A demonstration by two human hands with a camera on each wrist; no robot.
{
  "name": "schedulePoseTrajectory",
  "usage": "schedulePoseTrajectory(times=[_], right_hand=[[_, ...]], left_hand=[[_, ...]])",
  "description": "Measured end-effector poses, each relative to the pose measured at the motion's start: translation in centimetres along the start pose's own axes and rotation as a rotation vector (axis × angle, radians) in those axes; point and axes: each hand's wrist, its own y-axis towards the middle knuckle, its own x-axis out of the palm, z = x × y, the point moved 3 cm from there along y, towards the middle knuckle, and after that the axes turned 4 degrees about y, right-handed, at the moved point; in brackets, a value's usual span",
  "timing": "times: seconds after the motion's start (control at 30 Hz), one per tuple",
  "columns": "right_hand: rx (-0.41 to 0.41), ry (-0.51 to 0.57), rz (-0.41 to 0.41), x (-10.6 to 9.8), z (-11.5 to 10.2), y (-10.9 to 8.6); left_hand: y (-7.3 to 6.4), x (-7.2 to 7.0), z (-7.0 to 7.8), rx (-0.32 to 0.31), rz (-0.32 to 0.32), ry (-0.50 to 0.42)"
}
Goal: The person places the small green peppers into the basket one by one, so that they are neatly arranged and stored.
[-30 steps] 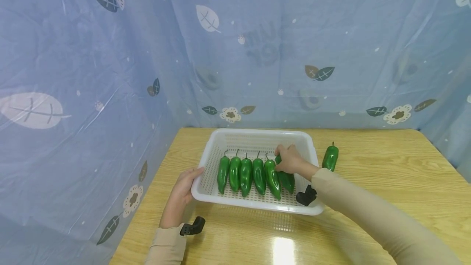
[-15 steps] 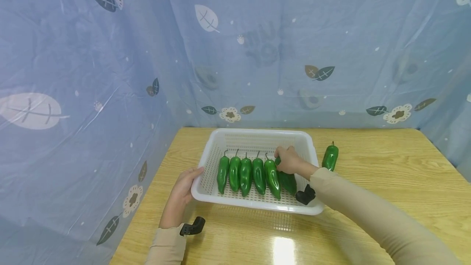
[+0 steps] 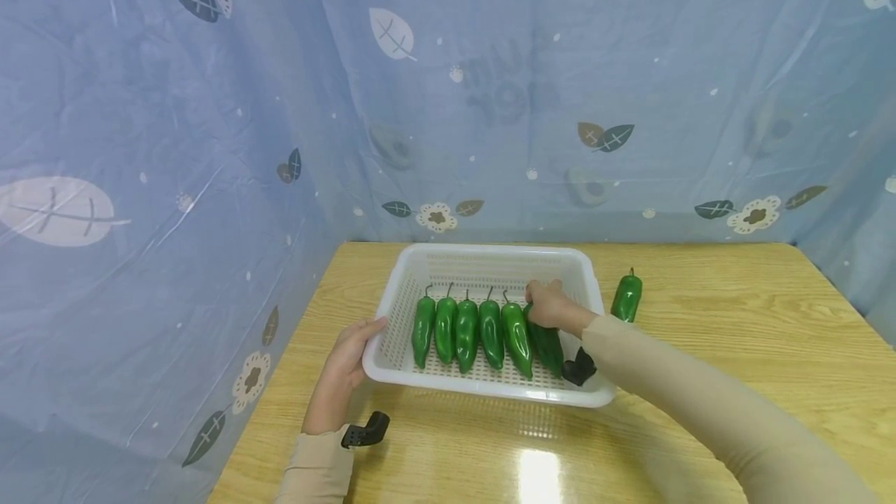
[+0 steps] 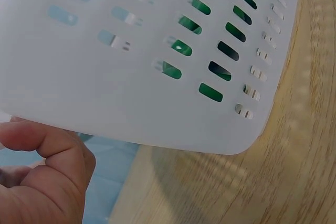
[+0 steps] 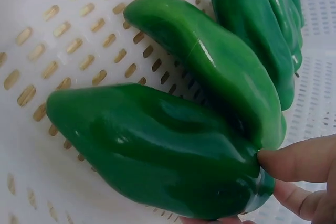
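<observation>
A white perforated plastic basket (image 3: 490,393) holds a row of green peppers (image 3: 467,333), their stems toward the back. My right hand (image 3: 553,306) reaches into the basket's right part and pinches the stem end of the rightmost green pepper (image 5: 157,148) between thumb and fingers. That pepper lies beside a lighter green pepper (image 5: 215,61) in the right wrist view, tip toward the front. My left hand (image 3: 352,348) grips the basket's left rim; in the left wrist view its curled fingers (image 4: 58,156) sit at the rim's edge.
Another green pepper (image 3: 627,298) lies on the wooden table (image 3: 735,317) just right of the basket. A blue patterned curtain (image 3: 490,99) hangs behind the table and along its left side. Black camera mounts sit on both wrists.
The pepper in my right hand has shifted slightly, its tip swinging right and toward the front. My left hand stays on the rim, and the other peppers keep their places.
</observation>
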Motion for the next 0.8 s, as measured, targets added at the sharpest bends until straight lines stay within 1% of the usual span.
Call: schedulePoseTrajectory(times=[0.07, 0.23, 0.37, 0.53, 0.7, 0.8], right_hand=[[0.013, 0.004, 0.009, 0.0, -0.1, 0.1], [0.034, 0.005, 0.015, 0.1, -0.1, 0.3], [0.046, 0.010, 0.015, 0.2, 0.0, 0.7], [0.057, -0.024, 0.015, 0.4, 0.0, 1.1], [0.077, -0.002, 0.010, 0.5, 0.0, 1.2], [0.066, -0.024, 0.011, 0.3, 0.0, 1.0]], left_hand=[[0.0, 0.0, 0.0, -0.009, 0.013, 0.000], [0.1, -0.1, -0.1, -0.012, 0.020, 0.010], [0.1, 0.0, -0.1, -0.005, 0.012, 0.003], [0.2, -0.1, -0.2, 0.001, 0.001, 0.001], [0.2, -0.2, -0.3, -0.003, 0.003, -0.014], [0.3, -0.2, -0.4, -0.003, -0.001, -0.015]])
